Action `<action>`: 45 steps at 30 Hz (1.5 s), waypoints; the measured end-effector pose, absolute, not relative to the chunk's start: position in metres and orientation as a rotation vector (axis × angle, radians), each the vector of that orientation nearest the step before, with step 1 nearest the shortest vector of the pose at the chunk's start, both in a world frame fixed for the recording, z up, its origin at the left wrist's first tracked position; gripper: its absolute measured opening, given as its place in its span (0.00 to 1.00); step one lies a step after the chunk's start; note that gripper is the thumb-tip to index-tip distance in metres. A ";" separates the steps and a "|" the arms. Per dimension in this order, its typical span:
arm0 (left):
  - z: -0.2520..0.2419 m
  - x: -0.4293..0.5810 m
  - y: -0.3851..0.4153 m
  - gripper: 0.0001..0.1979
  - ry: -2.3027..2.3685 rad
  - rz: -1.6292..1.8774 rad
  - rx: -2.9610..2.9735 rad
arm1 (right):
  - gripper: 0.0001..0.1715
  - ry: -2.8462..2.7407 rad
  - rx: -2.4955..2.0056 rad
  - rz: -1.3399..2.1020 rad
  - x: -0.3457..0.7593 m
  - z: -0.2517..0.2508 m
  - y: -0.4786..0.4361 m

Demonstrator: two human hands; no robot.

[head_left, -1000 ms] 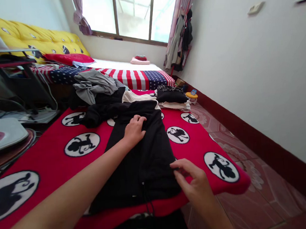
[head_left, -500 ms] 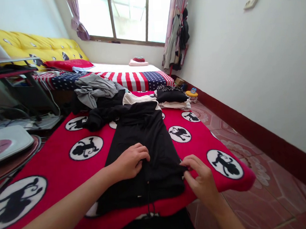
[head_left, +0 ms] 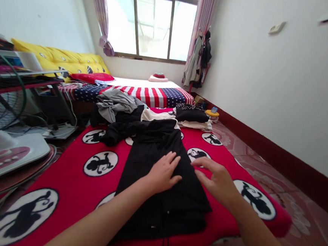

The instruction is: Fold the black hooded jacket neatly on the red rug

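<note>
A black garment (head_left: 152,154) lies lengthwise on a red blanket (head_left: 67,187) printed with black monkey figures in white circles. My left hand (head_left: 163,173) rests flat on the middle of the garment with fingers stretched out. My right hand (head_left: 218,181) sits at the garment's right edge, fingers spread and open, holding nothing. Both forearms reach in from the bottom of the view.
A pile of grey, black and cream clothes (head_left: 117,104) and a folded dark stack (head_left: 191,115) lie at the blanket's far end. Beyond is a flag-pattern mattress (head_left: 150,93). A fan base (head_left: 10,156) stands left; tiled floor (head_left: 274,190) and a wall run along the right.
My left hand has come back down the garment from its far part and opened flat. My right hand let go of its pinch on the garment's right edge and spread open.
</note>
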State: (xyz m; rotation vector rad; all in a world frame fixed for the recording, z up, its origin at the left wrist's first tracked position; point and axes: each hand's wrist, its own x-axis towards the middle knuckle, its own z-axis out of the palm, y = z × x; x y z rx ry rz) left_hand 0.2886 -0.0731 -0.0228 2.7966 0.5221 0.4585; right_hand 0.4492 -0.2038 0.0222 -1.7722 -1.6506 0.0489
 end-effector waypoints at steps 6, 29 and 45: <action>-0.058 0.292 -0.091 0.29 0.430 0.489 2.858 | 0.27 -1.656 -1.858 0.133 0.458 -0.050 -0.142; -0.048 0.286 -0.091 0.25 0.471 0.526 2.691 | 0.28 -1.614 -1.852 0.189 0.474 -0.080 -0.140; -0.048 0.283 -0.086 0.22 0.478 0.562 2.487 | 0.25 -1.660 -1.872 0.067 0.474 -0.082 -0.143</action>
